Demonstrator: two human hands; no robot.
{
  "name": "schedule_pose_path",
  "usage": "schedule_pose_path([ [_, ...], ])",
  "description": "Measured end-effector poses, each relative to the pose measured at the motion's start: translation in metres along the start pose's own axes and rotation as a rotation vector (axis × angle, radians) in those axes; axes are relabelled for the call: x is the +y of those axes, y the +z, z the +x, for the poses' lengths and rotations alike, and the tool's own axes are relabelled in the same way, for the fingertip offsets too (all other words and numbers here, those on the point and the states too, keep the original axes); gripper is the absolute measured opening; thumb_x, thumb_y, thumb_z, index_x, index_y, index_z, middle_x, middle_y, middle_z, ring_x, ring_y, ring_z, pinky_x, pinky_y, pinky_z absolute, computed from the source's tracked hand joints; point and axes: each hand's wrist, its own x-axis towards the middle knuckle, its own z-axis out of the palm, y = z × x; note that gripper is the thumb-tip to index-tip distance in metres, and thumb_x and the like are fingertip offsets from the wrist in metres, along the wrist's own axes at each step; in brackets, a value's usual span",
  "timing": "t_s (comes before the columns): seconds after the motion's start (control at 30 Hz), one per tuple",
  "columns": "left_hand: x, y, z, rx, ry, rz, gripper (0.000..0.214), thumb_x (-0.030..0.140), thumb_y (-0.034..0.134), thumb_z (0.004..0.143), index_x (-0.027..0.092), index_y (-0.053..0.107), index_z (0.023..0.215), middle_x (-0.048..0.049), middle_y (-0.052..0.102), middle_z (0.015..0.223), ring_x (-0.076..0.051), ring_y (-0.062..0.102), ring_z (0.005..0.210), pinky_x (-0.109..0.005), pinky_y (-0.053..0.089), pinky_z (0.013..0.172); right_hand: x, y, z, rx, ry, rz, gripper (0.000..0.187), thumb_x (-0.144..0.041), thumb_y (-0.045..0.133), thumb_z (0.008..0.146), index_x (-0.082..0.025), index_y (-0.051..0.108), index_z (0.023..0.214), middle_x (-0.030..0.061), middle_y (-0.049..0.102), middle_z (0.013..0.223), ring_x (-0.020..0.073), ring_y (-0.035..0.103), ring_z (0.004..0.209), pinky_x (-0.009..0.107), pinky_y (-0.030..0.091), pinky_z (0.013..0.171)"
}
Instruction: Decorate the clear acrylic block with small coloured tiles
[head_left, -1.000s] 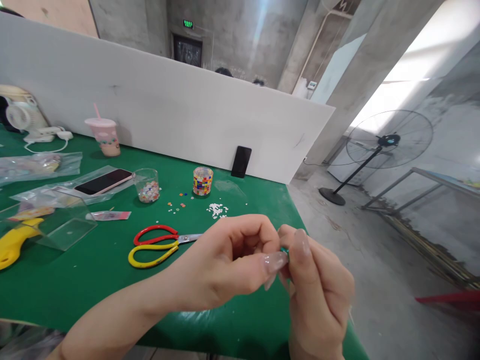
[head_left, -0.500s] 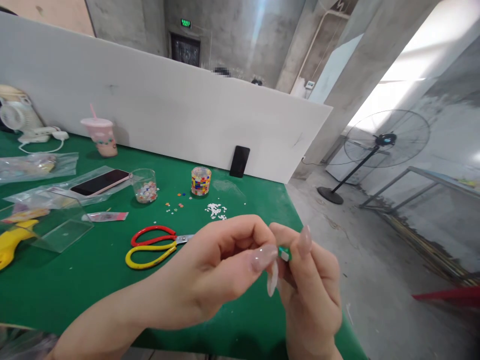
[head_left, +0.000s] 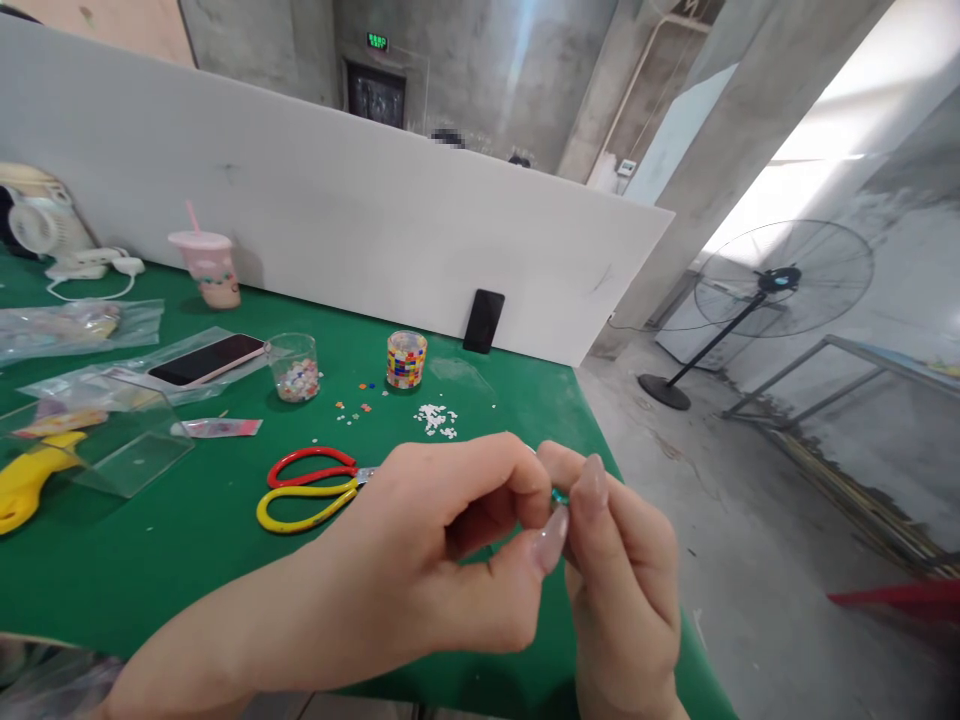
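Note:
My left hand (head_left: 457,550) and my right hand (head_left: 622,560) meet above the front right of the green table. Between their fingertips is a small shiny green piece (head_left: 559,496), mostly covered by the fingers. The right thumb and curled fingers grip it; the left thumb and index finger pinch at its near edge. Whether the left fingertips hold anything else is hidden. Left of the hands lie scissors (head_left: 311,508) with red and yellow handles, their blades partly behind my left hand. Beyond them is a scatter of small white bits (head_left: 433,418).
A clear cup of small pieces (head_left: 296,372) and a round container covered in coloured blocks (head_left: 406,362) stand farther back. A dark phone (head_left: 484,320) leans on the white partition (head_left: 360,220). At left are a pink tumbler (head_left: 210,268), another phone (head_left: 210,360) and a clear acrylic stand (head_left: 150,465).
The left thumb has shifted toward the right hand, and the fingers now cover more of the green piece. A thin whitish strip that hung below the fingertips is no longer visible.

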Motion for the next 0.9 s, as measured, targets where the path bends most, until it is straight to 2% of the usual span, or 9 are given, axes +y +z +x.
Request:
schedule_pose_path([
  [0.17, 0.008, -0.007, 0.004, -0.092, -0.060, 0.037, 0.016, 0.009, 0.051, 0.083, 0.021, 0.044, 0.075, 0.0077, 0.043, 0.061, -0.006, 0.036, 0.052, -0.014, 0.032, 0.045, 0.003, -0.002, 0.000, -0.031, -0.020, 0.000, 0.037, -0.032, 0.036, 0.102, -0.021, 0.043, 0.068, -0.0032, 0.039, 0.063, 0.0108, 0.033, 0.056, 0.026, 0.031, 0.053],
  [0.37, 0.011, -0.008, 0.004, -0.086, -0.045, 0.070, 0.018, 0.007, 0.048, 0.080, 0.022, 0.041, 0.075, 0.0085, 0.041, 0.060, -0.006, 0.033, 0.051, -0.014, 0.031, 0.046, 0.003, -0.011, 0.001, -0.158, -0.009, -0.023, 0.038, -0.033, 0.032, 0.103, -0.021, 0.047, 0.071, -0.0016, 0.045, 0.066, 0.0113, 0.041, 0.057, 0.026, 0.037, 0.054],
  [0.47, 0.012, -0.009, 0.004, -0.098, -0.036, 0.093, 0.020, 0.008, 0.051, 0.080, 0.022, 0.038, 0.074, 0.0092, 0.038, 0.059, -0.006, 0.031, 0.050, -0.015, 0.030, 0.046, 0.000, -0.013, 0.002, -0.154, -0.024, -0.064, 0.036, -0.034, 0.033, 0.103, -0.021, 0.050, 0.073, -0.0016, 0.046, 0.066, 0.0114, 0.043, 0.058, 0.026, 0.038, 0.055],
  [0.67, 0.011, -0.010, 0.004, -0.108, -0.040, -0.017, 0.021, 0.006, 0.052, 0.082, 0.022, 0.040, 0.075, 0.0093, 0.043, 0.064, -0.004, 0.035, 0.052, -0.012, 0.031, 0.047, -0.003, -0.012, 0.002, -0.143, 0.015, -0.035, 0.039, -0.037, 0.036, 0.102, -0.021, 0.057, 0.074, -0.0006, 0.053, 0.066, 0.0120, 0.050, 0.058, 0.026, 0.043, 0.056],
  [0.77, 0.009, -0.007, 0.003, -0.109, -0.042, -0.125, 0.022, 0.003, 0.053, 0.080, 0.022, 0.042, 0.076, 0.0093, 0.044, 0.064, -0.004, 0.033, 0.052, -0.012, 0.029, 0.045, -0.003, -0.012, 0.003, -0.130, 0.030, -0.043, 0.043, -0.041, 0.035, 0.101, -0.021, 0.054, 0.069, -0.0005, 0.050, 0.063, 0.0119, 0.047, 0.055, 0.026, 0.041, 0.053],
  [0.9, 0.008, -0.004, 0.004, -0.107, -0.113, -0.177, 0.022, 0.004, 0.054, 0.076, 0.021, 0.040, 0.072, 0.0081, 0.043, 0.064, -0.005, 0.032, 0.051, -0.014, 0.028, 0.044, -0.002, -0.011, 0.003, -0.130, 0.014, -0.053, 0.043, -0.039, 0.033, 0.102, -0.021, 0.050, 0.068, -0.0011, 0.046, 0.062, 0.0114, 0.043, 0.054, 0.026, 0.039, 0.051],
])
